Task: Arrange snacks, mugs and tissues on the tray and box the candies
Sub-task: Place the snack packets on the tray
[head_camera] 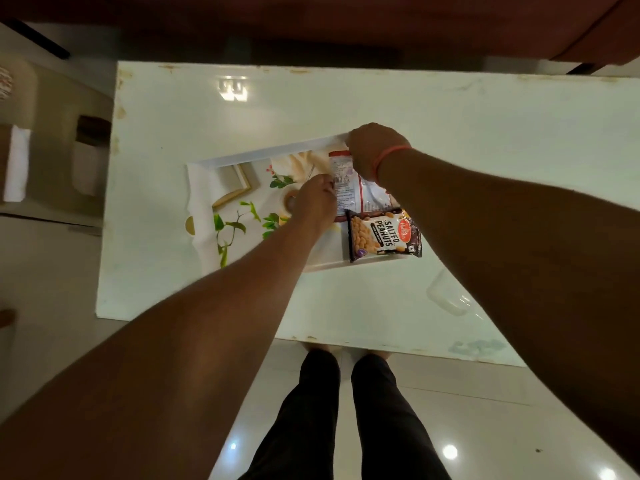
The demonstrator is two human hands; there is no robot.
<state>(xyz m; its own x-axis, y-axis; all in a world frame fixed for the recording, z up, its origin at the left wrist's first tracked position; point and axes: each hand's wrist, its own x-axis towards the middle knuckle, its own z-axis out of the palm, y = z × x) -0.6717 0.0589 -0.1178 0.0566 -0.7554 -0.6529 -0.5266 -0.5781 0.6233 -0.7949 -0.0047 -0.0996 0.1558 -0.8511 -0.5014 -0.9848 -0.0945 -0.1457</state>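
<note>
A white tray (221,188) printed with leaves and cups lies on the white table (450,140). On its right half rests a red and white snack packet (349,183), back side up. My left hand (313,199) pinches the packet's left edge. My right hand (372,150), with a red band at the wrist, grips the packet's far top corner near the tray's rim. A dark packet of salted peanuts (381,235) lies on the tray's near right corner, just below the red packet and partly over it. No mugs, tissues or candies show.
A clear plastic lid or container (446,296) sits on the table near my right forearm. A beige chair (52,140) stands left of the table. Dark wooden furniture (346,26) runs beyond the far edge. My legs (346,410) stand at the table's near edge.
</note>
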